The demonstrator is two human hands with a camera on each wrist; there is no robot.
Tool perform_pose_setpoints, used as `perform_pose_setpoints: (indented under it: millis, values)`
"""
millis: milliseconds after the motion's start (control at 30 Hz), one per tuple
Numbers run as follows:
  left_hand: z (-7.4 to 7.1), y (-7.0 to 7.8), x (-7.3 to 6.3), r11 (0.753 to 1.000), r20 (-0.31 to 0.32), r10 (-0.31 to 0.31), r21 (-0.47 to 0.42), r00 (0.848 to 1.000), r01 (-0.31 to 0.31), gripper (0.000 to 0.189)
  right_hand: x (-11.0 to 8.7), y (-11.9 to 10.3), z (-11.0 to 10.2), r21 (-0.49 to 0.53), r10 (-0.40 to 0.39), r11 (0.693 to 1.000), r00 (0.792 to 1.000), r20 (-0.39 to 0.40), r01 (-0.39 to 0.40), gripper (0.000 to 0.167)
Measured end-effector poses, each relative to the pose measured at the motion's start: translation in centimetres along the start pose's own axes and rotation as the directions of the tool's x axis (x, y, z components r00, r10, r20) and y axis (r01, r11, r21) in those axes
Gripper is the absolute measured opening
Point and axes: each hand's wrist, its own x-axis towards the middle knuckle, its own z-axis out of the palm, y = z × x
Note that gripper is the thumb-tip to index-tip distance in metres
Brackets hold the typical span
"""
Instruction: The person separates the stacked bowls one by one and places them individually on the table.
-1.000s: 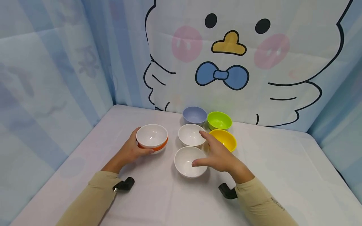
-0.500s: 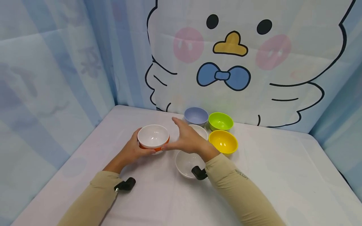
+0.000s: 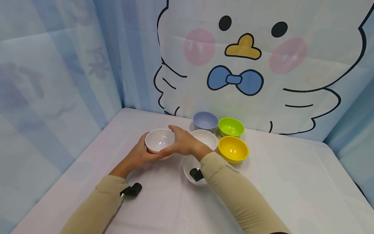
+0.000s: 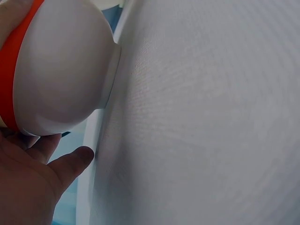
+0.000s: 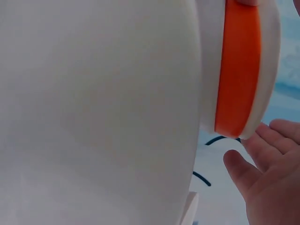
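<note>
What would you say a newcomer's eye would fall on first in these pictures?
Probably the big cartoon on the backdrop, beyond the table, would catch it. Next come the yellow bowl and green bowl, below the bow tie in the head view. Left of them, the left hand holds the orange-banded stack, the right hand at its side.

A nested bowl stack [image 3: 159, 139] sits left on the counter [image 3: 292, 182], between the left grip [image 3: 141, 153] and right grip [image 3: 184, 143]. To its right, the near bowl [image 3: 190, 164], middle bowl [image 3: 206, 137] and far bowl [image 3: 205, 121] line up front to back; beyond them rightward, the near-right bowl [image 3: 233, 150] stands before the far-right bowl [image 3: 231, 126]. A curtain [image 3: 239, 105] hangs behind.
</note>
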Motion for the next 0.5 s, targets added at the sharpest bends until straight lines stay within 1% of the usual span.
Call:
perform_pose_setpoints:
  millis: [200,400,500]
  values:
    - [0.03,0.13,0.12,1.000,0.008,-0.004,-0.003,1.000,0.004,0.109,0.52,0.13,0.29,0.003,-0.003,1.000,1.000,0.006,0.003,0.121]
    - [0.04,0.08,0.05,1.000,0.000,0.006,0.006,1.000,-0.006,0.108,0.88,0.50,0.78,0.005,-0.017,1.000,1.000,0.006,0.017,0.120]
    - [0.00,-0.02,0.04,1.000,-0.001,0.023,-0.002,1.000,-0.023,0.107,1.05,0.69,1.03,0.010,-0.017,1.000,1.000,-0.001,0.017,0.119]
